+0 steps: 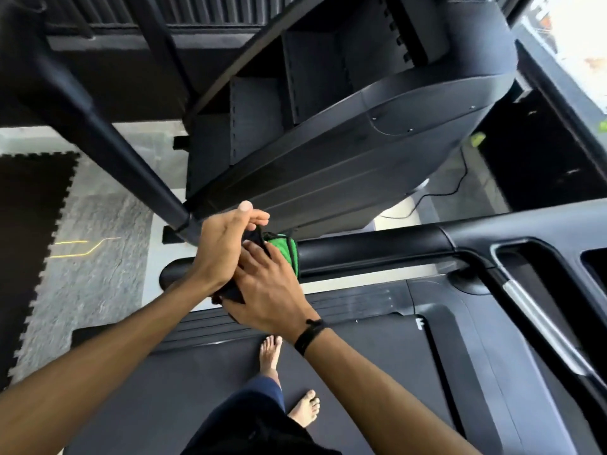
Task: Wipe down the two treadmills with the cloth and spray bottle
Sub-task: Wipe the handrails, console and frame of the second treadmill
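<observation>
From the head camera, the person stands barefoot on the matte belt (pixel 361 372) of one treadmill, with both hands meeting at its padded, tube-shaped handrail (pixel 377 249). The left hand (pixel 220 247) curls round a soft cloth (pixel 285 249), green with a dark part, and the right hand (pixel 269 290) lies on it with fingers spread, so wiping looks under way here. How much is cleaned I cannot tell; the smooth, rounded second machine (pixel 328 152) lies beyond, likely still to do, and no spray bottle shows.
</observation>
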